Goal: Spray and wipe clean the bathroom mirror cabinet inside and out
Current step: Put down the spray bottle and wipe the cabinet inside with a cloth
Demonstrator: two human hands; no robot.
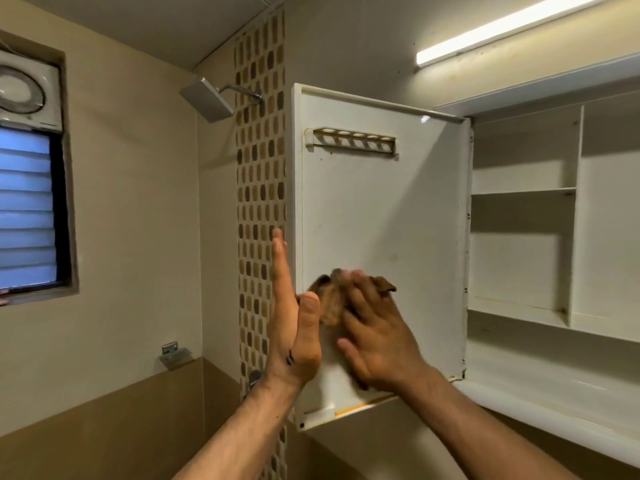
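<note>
The white cabinet door (377, 209) stands swung open to the left, its inner face toward me, with a toothbrush rack (353, 140) near its top. My left hand (292, 327) clasps the door's outer edge, fingers straight up behind it and thumb on the inner face. My right hand (375, 334) lies flat on the lower part of the inner face, pressing a brown cloth (332, 299) against it; the hand is blurred. The open cabinet (526, 216) at right shows bare white shelves.
A shower head (207, 102) juts from the mosaic tile strip (259, 188) left of the door. A louvred window (27, 209) and exhaust fan (20, 88) sit on the left wall. A tube light (512, 29) glows above the cabinet.
</note>
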